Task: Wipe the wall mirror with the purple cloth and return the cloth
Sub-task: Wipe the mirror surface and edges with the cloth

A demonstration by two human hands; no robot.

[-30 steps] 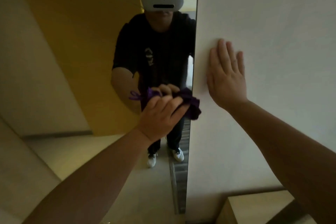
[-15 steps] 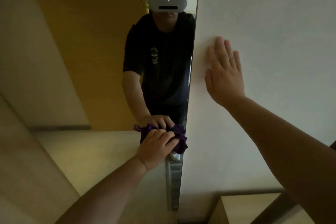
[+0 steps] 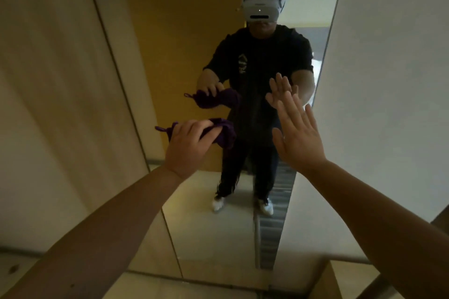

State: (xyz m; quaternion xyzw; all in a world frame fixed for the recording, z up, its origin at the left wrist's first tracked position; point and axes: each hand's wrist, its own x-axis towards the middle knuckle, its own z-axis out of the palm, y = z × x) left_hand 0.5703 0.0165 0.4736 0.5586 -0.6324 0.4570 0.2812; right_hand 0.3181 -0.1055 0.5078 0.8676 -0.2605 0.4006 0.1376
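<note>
A tall wall mirror point(image 3: 184, 31) fills the middle of the view and reflects a person in dark clothes with a white headset. My left hand point(image 3: 188, 145) grips a bunched purple cloth point(image 3: 224, 133), held in front of the glass with a gap to its reflection. My right hand point(image 3: 297, 138) is held flat with fingers apart in front of the mirror's right part, holding nothing; I cannot tell whether it touches the glass.
A pale wall point(image 3: 388, 80) borders the mirror on the right and a beige panel point(image 3: 48, 104) on the left. A light wooden box corner point(image 3: 340, 281) shows at the bottom right. The floor runs along the bottom.
My left hand pulled the cloth back off the low mirror edge and up. My right hand left the white wall and now hovers before the glass. The view has stepped back.
</note>
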